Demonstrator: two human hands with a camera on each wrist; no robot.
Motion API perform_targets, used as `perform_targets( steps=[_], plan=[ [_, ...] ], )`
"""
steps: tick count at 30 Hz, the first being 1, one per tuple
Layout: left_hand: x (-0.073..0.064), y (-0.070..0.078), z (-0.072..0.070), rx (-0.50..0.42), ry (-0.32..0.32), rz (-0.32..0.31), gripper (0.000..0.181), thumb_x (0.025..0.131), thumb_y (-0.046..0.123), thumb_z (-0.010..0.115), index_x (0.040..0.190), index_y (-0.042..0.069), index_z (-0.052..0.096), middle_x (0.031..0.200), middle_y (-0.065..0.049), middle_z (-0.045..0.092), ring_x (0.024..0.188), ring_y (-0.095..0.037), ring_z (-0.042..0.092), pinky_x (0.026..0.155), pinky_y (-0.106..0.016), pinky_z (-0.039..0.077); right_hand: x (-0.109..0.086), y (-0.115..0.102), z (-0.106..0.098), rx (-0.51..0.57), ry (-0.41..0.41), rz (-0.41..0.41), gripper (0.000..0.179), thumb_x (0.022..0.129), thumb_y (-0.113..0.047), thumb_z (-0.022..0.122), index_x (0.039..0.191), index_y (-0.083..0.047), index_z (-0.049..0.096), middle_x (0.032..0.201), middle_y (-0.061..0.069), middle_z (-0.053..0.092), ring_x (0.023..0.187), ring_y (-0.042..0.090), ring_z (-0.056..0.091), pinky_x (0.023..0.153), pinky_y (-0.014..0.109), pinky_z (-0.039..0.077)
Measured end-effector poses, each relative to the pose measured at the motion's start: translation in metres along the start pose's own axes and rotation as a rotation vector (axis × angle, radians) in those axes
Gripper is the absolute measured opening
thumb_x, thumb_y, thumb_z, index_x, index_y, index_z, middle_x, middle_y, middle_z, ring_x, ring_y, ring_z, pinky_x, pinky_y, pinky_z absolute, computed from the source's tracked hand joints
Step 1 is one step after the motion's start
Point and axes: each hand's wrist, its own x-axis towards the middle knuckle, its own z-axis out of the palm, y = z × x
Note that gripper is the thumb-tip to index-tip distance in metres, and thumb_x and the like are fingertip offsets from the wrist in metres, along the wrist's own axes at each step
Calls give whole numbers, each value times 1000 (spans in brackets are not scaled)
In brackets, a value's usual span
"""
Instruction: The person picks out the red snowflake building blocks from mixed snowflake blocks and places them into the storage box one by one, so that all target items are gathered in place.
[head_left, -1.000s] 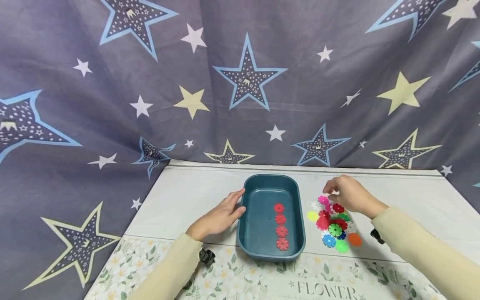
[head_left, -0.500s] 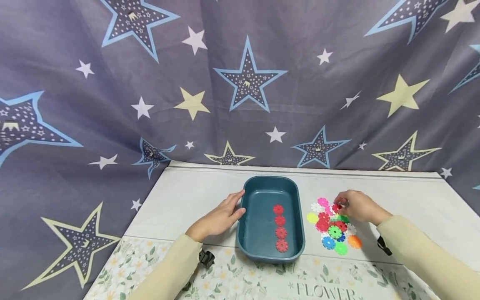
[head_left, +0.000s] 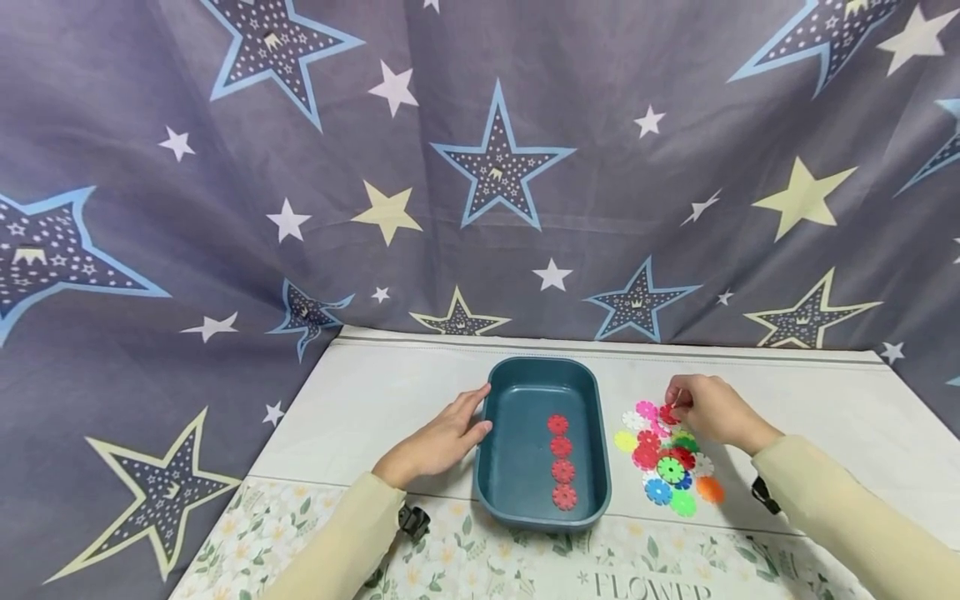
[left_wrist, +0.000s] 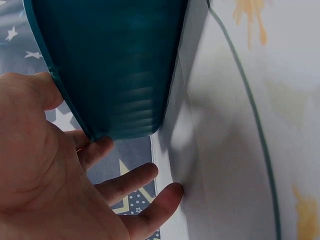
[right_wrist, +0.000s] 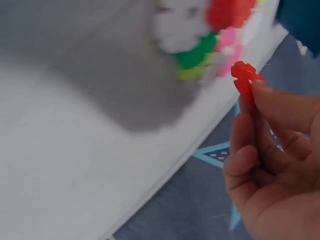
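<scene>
1. Left of the blue box: the left hand is in the way.
2. Inside the box: room left, red discs right.
3. Right of the box: thin bench gap, then disc pile and right hand.
4. Behind the box: thin strip, then starry cloth.

The tray is smooth plastic, the backdrop cloth, the small discs probably plastic.
</scene>
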Motion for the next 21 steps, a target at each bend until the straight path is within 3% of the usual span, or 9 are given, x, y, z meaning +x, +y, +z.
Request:
perform_targets(
  steps=[5, 10, 15, 21],
  plan=[
    [0, 0, 0, -1, -3, 3, 62, 102, 42, 35, 152, 10, 15, 152, -8, 24, 139, -22, 20, 109, -41, 23, 7, -22, -7, -17, 100, -71, 17, 77, 7, 70, 77, -9, 64, 71, -4, 60, 62, 10, 53, 62, 35, 50],
    [-1, -1, 0, -3, -1, 0, 62, 102, 42, 35, 152, 10, 16, 151, -8, 24, 139, -23, 20, 109, -42, 23, 17, -47, -10, 33, 138, -138, 18, 77, 4, 75, 82, -11, 67, 77, -5, 64, 68, 9, 58, 66, 34, 53],
    [-2, -1, 1, -6, -3, 0, 61, 103, 41, 35, 152, 9, 17, 151, -8, 24, 139, -23, 20, 109, -43, 24, 30, -67, -8, 51, 132, -189, 19, 77, 2, 76, 82, -15, 68, 78, -8, 64, 69, 6, 58, 65, 30, 52],
    [-1, 0, 1, 1, -4, -2, 61, 103, 41, 35, 152, 10, 17, 151, -7, 24, 139, -23, 20, 109, -42, 24, 50, -86, -1, 88, 43, -262, 21, 78, 7, 73, 83, -13, 68, 77, -7, 66, 69, 6, 60, 66, 30, 52]
  ],
)
